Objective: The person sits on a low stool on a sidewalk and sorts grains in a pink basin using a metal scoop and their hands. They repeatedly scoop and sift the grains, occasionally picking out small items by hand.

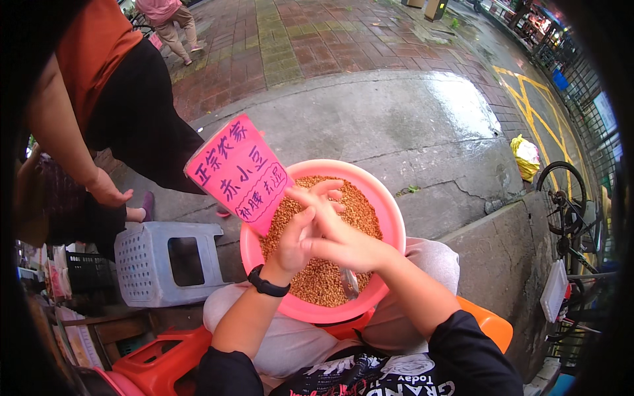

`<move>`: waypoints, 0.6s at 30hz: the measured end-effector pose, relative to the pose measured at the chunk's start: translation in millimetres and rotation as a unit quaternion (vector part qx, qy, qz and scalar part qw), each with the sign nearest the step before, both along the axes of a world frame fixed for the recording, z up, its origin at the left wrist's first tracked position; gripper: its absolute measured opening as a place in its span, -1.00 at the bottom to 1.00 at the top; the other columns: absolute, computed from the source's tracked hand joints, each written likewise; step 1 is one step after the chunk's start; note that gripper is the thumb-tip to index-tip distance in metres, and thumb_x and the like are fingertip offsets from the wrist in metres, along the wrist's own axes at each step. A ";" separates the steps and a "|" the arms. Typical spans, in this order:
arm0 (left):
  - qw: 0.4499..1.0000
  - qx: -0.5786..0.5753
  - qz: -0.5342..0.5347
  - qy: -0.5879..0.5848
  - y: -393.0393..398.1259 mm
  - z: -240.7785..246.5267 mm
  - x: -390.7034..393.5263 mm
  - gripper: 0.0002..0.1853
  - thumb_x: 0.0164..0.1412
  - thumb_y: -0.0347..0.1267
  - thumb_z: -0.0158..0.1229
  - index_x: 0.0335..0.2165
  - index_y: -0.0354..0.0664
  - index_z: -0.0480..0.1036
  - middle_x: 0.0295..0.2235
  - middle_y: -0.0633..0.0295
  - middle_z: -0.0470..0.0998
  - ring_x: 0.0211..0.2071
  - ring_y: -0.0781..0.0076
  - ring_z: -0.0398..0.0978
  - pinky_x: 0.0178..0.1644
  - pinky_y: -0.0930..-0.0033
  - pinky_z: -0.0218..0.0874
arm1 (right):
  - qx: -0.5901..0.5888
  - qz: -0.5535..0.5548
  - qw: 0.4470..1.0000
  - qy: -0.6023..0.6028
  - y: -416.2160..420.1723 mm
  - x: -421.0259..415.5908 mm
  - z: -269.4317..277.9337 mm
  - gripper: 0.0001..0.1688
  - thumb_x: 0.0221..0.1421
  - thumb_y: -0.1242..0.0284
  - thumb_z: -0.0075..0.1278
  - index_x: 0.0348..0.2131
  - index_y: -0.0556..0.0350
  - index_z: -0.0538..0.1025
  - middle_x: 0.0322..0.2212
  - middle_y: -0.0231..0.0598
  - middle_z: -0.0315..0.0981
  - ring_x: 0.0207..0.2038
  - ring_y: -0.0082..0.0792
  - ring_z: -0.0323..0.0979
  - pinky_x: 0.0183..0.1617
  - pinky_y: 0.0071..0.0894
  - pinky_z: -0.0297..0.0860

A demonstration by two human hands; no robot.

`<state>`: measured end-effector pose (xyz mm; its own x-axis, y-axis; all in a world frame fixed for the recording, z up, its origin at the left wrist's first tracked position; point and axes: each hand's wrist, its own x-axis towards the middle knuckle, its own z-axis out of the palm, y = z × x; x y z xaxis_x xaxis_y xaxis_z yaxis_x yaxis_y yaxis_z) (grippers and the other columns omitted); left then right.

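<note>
My left hand (293,243) and my right hand (342,240) meet over a pink plastic basin (391,222) on red support between my knees. Their fingers cross and touch, with nothing visible held; the right hand hides part of the left. Small brown beans or grains (317,289) fill much of the basin. Below my right hand, a shiny scoop or spoon (349,284) is partly sunk in them. A bright pink card sign (242,173) with handwriting leans up from the basin's far left, close to my right fingertips. A black wristband (267,282) circles my left wrist.
A grey plastic stool (143,267) lies on its side at left, near a standing person in orange (104,54). Red (163,351) and orange (488,324) plastic seats flank me. At right are a low concrete ledge (505,257), a bicycle (564,198) and a yellow bag (525,158).
</note>
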<state>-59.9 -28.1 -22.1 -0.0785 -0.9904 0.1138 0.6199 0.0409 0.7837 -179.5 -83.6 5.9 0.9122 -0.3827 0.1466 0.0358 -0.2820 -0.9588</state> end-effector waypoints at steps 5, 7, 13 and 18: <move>1.000 0.005 0.008 0.010 3.8 8.4 -16.0 -0.27 0.26 -0.01 -0.37 0.21 -0.23 -0.26 0.22 0.16 -0.13 0.24 0.32 -0.18 0.27 0.24 -0.35 | 0.099 -0.073 0.989 -0.081 -3.4 3.1 -9.6 -0.67 0.05 0.39 -0.17 -0.17 0.13 0.31 -0.25 -0.11 0.29 -0.09 -0.23 0.21 0.02 -0.24 0.11; 1.000 0.004 0.016 -0.005 8.8 12.0 -17.6 -0.26 0.26 0.03 -0.39 0.22 -0.21 -0.25 0.23 0.14 -0.14 0.24 0.27 -0.16 0.27 0.19 -0.33 | 0.110 -0.065 0.989 -0.073 -7.7 0.4 -8.5 -0.76 0.08 0.37 -0.21 -0.31 0.15 0.36 -0.32 -0.16 0.31 -0.19 -0.29 0.24 -0.06 -0.29 0.15; 0.996 0.021 -0.089 -0.016 28.0 -8.7 -21.4 -0.19 0.25 0.05 -0.32 0.21 -0.08 -0.47 0.20 0.28 -0.18 0.24 0.42 -0.27 0.27 0.24 -0.42 | 0.241 -0.006 0.968 -0.074 -8.3 2.4 -15.6 -0.65 0.08 0.34 -0.18 -0.68 0.15 0.32 -0.70 -0.46 0.23 -0.55 -0.62 0.18 -0.42 -0.57 0.14; 0.983 0.027 -0.175 -0.048 44.1 -56.7 1.8 -0.21 0.23 0.07 -0.25 0.20 -0.14 -0.31 0.18 0.23 -0.12 0.24 0.40 -0.26 0.27 0.24 -0.41 | 0.221 0.037 0.975 -0.004 -7.8 3.5 -4.3 -0.52 0.07 0.22 -0.21 -0.72 0.20 0.34 -0.69 -0.35 0.27 -0.52 -0.51 0.23 -0.35 -0.53 0.17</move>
<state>-58.1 16.1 -78.8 -0.4230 -0.9054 0.0375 0.5119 -0.2046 0.8343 -175.9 -91.5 1.7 0.9391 -0.3436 -0.0094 0.0491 0.1612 -0.9857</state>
